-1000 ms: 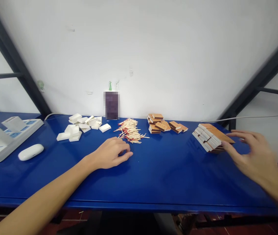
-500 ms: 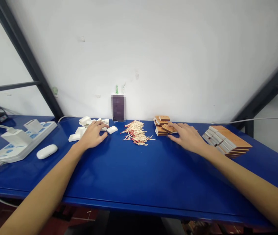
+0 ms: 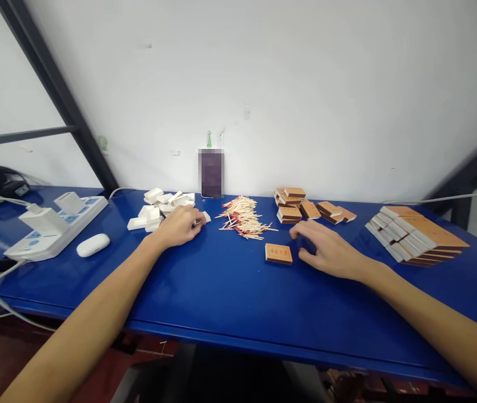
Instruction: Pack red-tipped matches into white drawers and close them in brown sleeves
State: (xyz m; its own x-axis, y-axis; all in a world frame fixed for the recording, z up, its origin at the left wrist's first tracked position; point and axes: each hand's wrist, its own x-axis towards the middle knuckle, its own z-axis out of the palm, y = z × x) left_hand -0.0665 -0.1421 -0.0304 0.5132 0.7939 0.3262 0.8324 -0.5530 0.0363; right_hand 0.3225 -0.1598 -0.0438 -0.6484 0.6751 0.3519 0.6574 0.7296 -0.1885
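My left hand [image 3: 181, 225] has its fingers curled round a white matchbox tray [image 3: 207, 216], which is mostly hidden behind them. Just behind that hand lies a loose heap of more white trays [image 3: 149, 214]. My right hand [image 3: 326, 251] hovers with thumb and fingers apart and nothing between them. To its left, flat on the table, is a single orange-brown matchbox sleeve [image 3: 279, 253]. Several other sleeves [image 3: 289, 215] are piled beyond the right hand. Between the two hands spreads a heap of red-tipped matches [image 3: 244, 217].
Stacked matchboxes [image 3: 425, 232] stand at the right. On the left are a white power strip [image 3: 57, 238] with plugs and cables, and a white earbud case [image 3: 93, 245]. A dark phone-like device [image 3: 212, 173] leans on the wall. The blue table [image 3: 221, 302] has its edge in front.
One matchbox sleeve now lies nearer the front, and my right hand has drawn back from the pile and stands open. My left fingers have closed round a tray. The view has shifted slightly.
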